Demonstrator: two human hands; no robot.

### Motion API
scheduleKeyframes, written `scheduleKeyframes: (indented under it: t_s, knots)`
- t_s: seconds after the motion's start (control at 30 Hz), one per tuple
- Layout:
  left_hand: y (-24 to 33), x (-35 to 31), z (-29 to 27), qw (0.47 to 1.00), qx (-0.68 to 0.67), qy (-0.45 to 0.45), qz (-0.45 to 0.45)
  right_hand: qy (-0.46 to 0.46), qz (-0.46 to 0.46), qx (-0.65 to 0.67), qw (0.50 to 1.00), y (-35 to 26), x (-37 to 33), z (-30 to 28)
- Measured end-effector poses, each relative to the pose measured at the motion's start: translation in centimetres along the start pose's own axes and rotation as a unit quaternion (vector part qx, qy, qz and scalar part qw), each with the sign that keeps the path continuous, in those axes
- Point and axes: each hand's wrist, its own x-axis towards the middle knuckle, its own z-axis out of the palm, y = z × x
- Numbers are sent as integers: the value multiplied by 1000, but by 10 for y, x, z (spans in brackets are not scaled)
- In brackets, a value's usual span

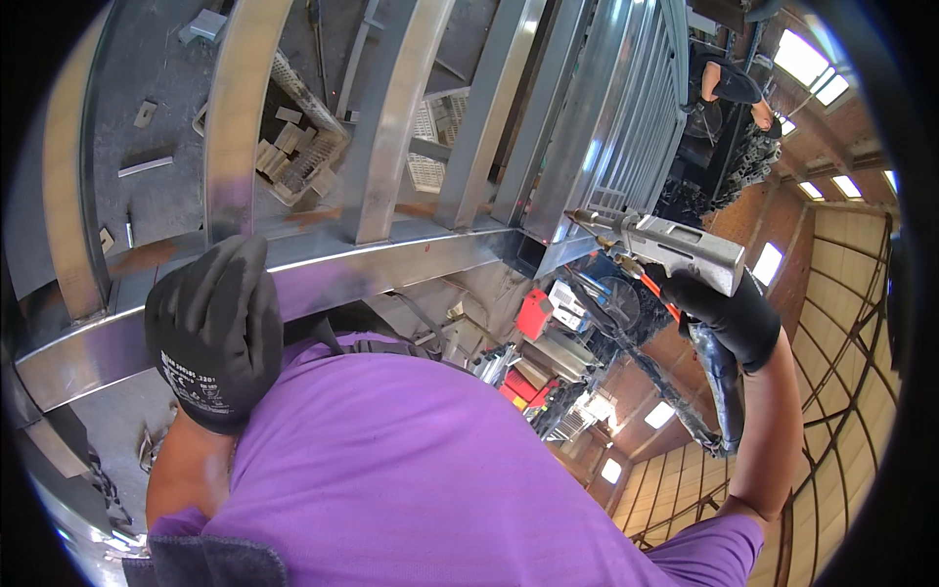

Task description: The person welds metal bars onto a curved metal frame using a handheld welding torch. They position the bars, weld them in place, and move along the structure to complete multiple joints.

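My left hand (217, 333), in a black glove, lies over the near rail (391, 264) of a silver metal frame. Its fingers are together and bent at the rail's upper edge; their tips are hidden. My right hand (729, 318), also gloved in black, is raised at the right and closed around a welding gun (641, 272) with an orange-red part. The gun's thin tip points left toward the frame's corner, and a thick dark cable (719, 382) hangs below my grip. A silver rectangular metal piece (694, 249) lies along the gun; whether it belongs to it I cannot tell.
Upright metal bars (396, 127) run from the rail. Beyond them stand a crate (308, 157) of metal pieces and a white basket (427, 147); loose offcuts (147, 166) lie nearby. A person (724, 83) works at the far right. Red boxes (533, 315) and a fan (618, 301) stand behind.
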Motion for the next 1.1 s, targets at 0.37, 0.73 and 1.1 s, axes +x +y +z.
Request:
scheduleKeyframes:
  t_s: [0.37,0.73,1.1]
  knots:
    - [0,-6,3,999,40,-3,2,-94,-84,22,992,42,57,19]
    - [0,-9,3,999,40,-7,-5,-113,-84,-19,990,40,59,24]
    - [1,-9,0,999,36,-17,-14,-107,-86,-30,990,41,58,26]
